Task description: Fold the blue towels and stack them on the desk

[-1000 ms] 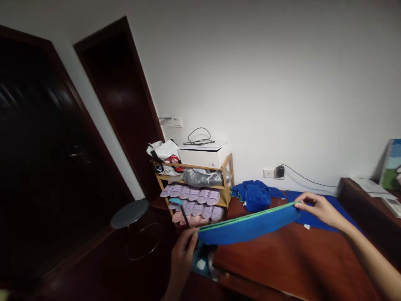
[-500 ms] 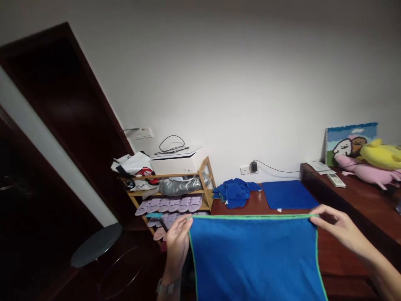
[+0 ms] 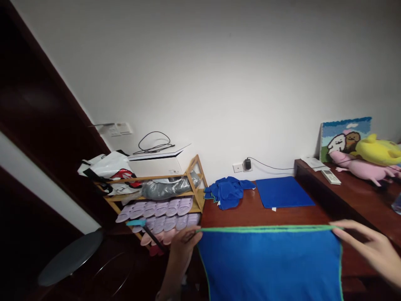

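Observation:
A blue cloth [image 3: 271, 263] with green edging hangs between my two hands, its top edge stretched nearly level. My left hand [image 3: 185, 242] pinches the top left corner, and my right hand [image 3: 366, 242] pinches the top right one. The cloth's lower part runs out of the frame. Beyond it, on the reddish-brown wooden surface [image 3: 232, 218], a flat blue cloth [image 3: 285, 192] lies with a small white tag at its front edge. To the left of that sits a crumpled pile of blue cloths [image 3: 228, 192], apart from my hands.
A wooden rack [image 3: 197, 184] on the left bears lilac slippers [image 3: 161, 209], a white box [image 3: 156, 165] and bags. A dark round stool [image 3: 72, 259] stands lower left. On the right are a remote [image 3: 331, 177], plush toys [image 3: 360, 167] and a picture [image 3: 346, 138]. A plugged-in charger [image 3: 247, 163] trails a cable.
The held cloth and both hands have moved lower and to the right in view, the cloth's top edge still taut. The background has shifted left as the view turned.

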{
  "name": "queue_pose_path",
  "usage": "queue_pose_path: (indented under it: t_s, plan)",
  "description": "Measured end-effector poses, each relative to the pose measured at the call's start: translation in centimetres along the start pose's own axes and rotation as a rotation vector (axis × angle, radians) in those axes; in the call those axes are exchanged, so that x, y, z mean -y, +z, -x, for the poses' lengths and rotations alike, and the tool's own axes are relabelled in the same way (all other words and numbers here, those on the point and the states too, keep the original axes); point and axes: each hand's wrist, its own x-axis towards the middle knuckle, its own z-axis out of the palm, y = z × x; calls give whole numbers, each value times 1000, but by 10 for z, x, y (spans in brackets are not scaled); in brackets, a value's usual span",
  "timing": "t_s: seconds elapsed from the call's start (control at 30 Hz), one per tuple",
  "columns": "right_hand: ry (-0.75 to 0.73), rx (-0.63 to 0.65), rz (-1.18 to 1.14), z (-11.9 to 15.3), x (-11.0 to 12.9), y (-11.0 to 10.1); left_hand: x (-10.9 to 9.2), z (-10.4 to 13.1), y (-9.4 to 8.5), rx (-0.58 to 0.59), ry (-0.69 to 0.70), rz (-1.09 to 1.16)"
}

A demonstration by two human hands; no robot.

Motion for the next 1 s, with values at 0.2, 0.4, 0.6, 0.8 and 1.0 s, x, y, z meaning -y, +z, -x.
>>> queue_pose_path:
  t_s: [0.2, 0.4, 0.6, 0.8, 1.0]
  plan:
    - [121, 167, -22, -117, -12, 109, 37, -99, 68, 58, 90, -173]
    - [195, 88, 213, -69, -59, 222, 106, -82, 89, -51, 146, -450]
    - [106, 307, 499, 80, -132, 279, 216, 28, 47, 401, 361, -1129]
    - [51, 364, 642, 102, -158, 280, 245, 60, 10, 511, 346, -1321]
    - [-143, 358, 733, 109, -178, 272, 254, 63, -2, 441, 440, -1407]
